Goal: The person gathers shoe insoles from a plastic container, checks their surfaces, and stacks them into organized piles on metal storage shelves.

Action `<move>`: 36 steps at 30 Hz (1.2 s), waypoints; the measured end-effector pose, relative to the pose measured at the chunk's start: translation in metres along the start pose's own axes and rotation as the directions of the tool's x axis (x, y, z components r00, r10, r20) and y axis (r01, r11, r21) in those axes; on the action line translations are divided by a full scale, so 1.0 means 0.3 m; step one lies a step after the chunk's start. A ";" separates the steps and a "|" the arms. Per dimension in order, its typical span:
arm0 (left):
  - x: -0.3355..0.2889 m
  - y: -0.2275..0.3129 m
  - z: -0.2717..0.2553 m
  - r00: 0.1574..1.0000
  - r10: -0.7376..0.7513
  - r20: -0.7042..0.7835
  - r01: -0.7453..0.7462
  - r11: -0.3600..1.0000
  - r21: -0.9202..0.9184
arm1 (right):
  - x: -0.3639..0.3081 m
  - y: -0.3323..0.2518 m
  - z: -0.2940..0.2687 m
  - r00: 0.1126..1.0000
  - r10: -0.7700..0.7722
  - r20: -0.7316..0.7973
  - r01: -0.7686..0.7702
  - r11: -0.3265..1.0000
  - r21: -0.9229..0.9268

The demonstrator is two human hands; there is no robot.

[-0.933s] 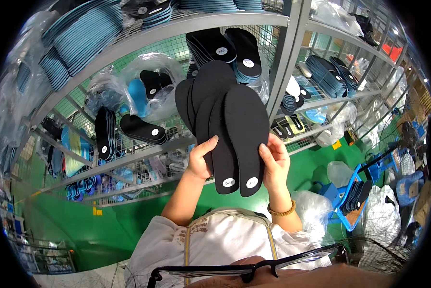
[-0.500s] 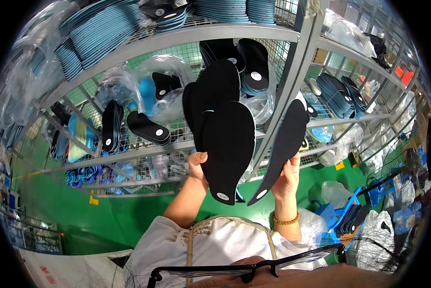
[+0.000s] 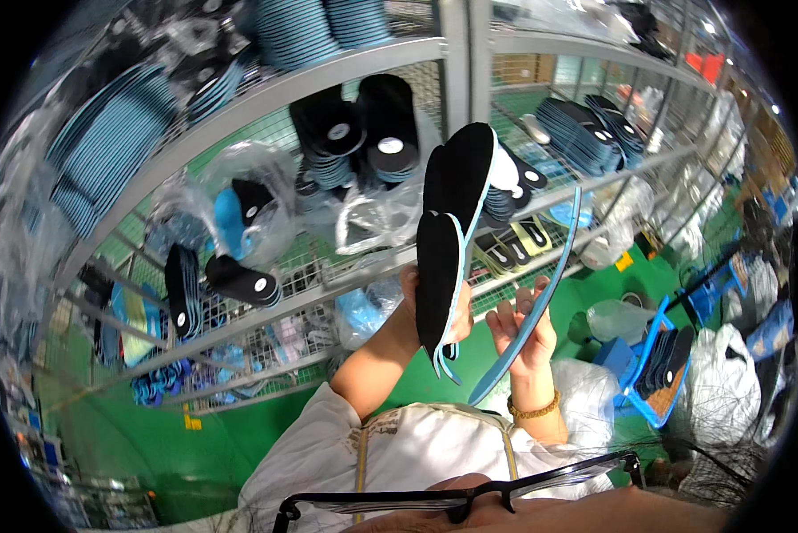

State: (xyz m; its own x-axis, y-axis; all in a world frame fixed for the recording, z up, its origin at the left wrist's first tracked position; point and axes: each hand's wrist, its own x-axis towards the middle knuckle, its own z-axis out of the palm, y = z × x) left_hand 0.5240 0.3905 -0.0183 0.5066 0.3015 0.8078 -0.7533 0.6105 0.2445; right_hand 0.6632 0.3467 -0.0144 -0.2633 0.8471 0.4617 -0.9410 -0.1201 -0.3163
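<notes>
In front of my chest, my left hand [image 3: 460, 322] is closed round a few shoe insoles [image 3: 439, 266] with black tops and light blue undersides. They stand upright and fan apart, toe ends up. Beside them, my right hand [image 3: 532, 354] grips a single insole [image 3: 542, 302] near its lower half. That one is tilted and seen almost edge-on, its blue side showing. A gap separates it from the insoles on the left. My right wrist carries a beaded bracelet [image 3: 535, 407].
A grey metal rack [image 3: 465, 67] with mesh shelves spans the front. Its shelves carry blue insole stacks [image 3: 115, 133], black insole stacks [image 3: 388, 115] and clear plastic bags [image 3: 274, 169]. At the right, a blue stool-like frame [image 3: 655, 410] holds black insoles, near a white sack [image 3: 723, 364].
The view has shifted right along the rack. Both hands have turned their insoles from face-on toward edge-on, so blue sides now show. The right hand's fingers have spread somewhat.
</notes>
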 end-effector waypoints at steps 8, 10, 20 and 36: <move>0.050 -0.056 -0.097 0.998 -0.057 -0.005 0.056 0.996 -0.073 | -0.043 -0.070 -0.030 0.978 -0.141 -0.151 0.128 0.987 -0.092; 0.041 -0.039 -0.077 0.993 -0.058 -0.107 0.060 0.998 0.014 | -0.037 -0.071 -0.028 0.988 -0.121 -0.097 0.111 0.989 -0.100; -0.152 0.079 0.427 0.346 0.759 -0.551 0.427 0.395 0.813 | 0.063 0.241 0.079 0.982 0.041 -0.184 -0.123 0.879 -0.461; -0.622 0.274 1.234 0.423 0.893 0.156 0.027 -0.184 0.983 | 0.528 0.855 0.945 0.834 -0.282 0.475 0.524 0.676 -0.519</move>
State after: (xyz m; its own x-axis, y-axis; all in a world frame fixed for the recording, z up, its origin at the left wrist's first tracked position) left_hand 0.2123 0.1134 0.0496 -0.5239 0.5582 0.6433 -0.2599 -0.8240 0.5034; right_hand 0.3200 0.3033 0.2124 -0.0549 0.4942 0.8676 -0.6635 0.6313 -0.4016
